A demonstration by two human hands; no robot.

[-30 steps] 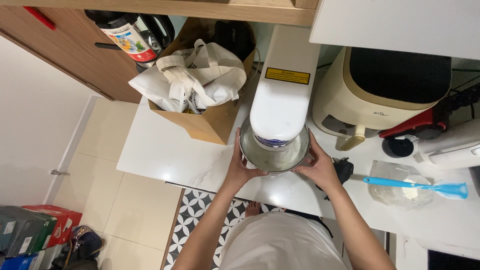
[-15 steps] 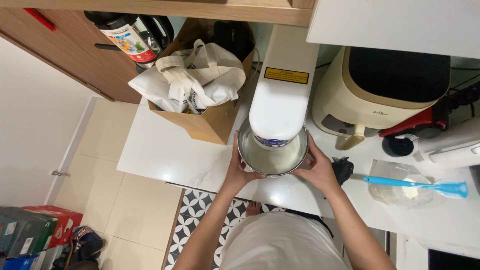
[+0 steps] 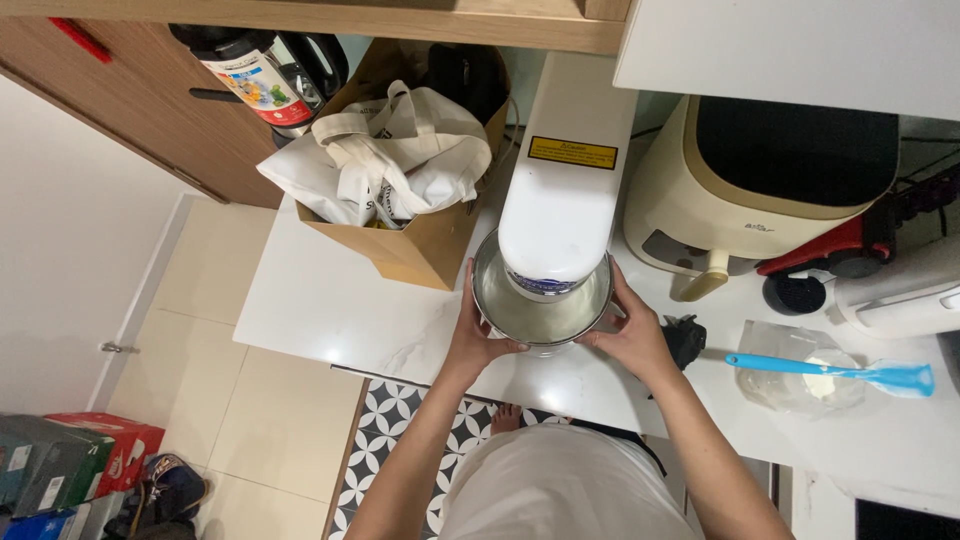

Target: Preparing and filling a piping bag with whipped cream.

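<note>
My left hand is wrapped around the left side of the metal bowl, fingers curled on its rim. My right hand hugs the right side the same way, so I am gripping the bowl between both hands. The bowl sits on the white desk, right under the head of the white mixer.

On top of the mixer there is a small yellow sticker, shaped like a long box, with tiny black writing. Left of the bowl, just beside it, stands a brown cardboard box with a white cloth bag stuffed inside. Behind the box is a jug with a colourful label. On the right sits a cream and black machine. Near my right hand lies a blue spatula on a clear plastic bag.
</note>
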